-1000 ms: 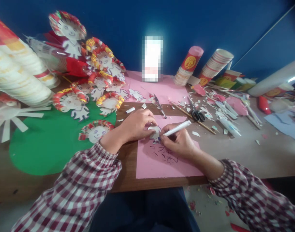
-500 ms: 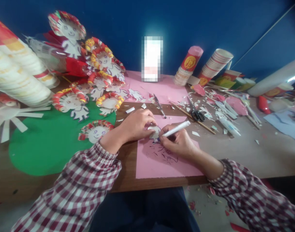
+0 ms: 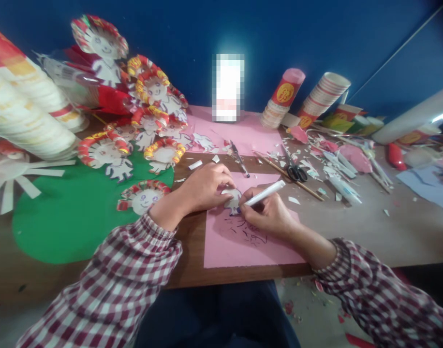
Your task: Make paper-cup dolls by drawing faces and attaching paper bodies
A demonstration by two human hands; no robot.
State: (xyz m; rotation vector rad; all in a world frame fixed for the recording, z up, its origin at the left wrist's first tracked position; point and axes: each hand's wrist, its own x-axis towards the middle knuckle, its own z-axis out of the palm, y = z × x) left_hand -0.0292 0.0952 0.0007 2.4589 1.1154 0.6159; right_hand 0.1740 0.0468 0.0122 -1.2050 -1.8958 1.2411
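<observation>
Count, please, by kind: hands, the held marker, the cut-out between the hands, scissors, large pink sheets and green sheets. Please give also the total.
Hands: 2 (left hand, right hand)
White marker: 1
Paper cut-out: 1
Scissors: 1
Large pink sheets: 2 (near sheet, back sheet)
Green sheet: 1
Total: 8
</observation>
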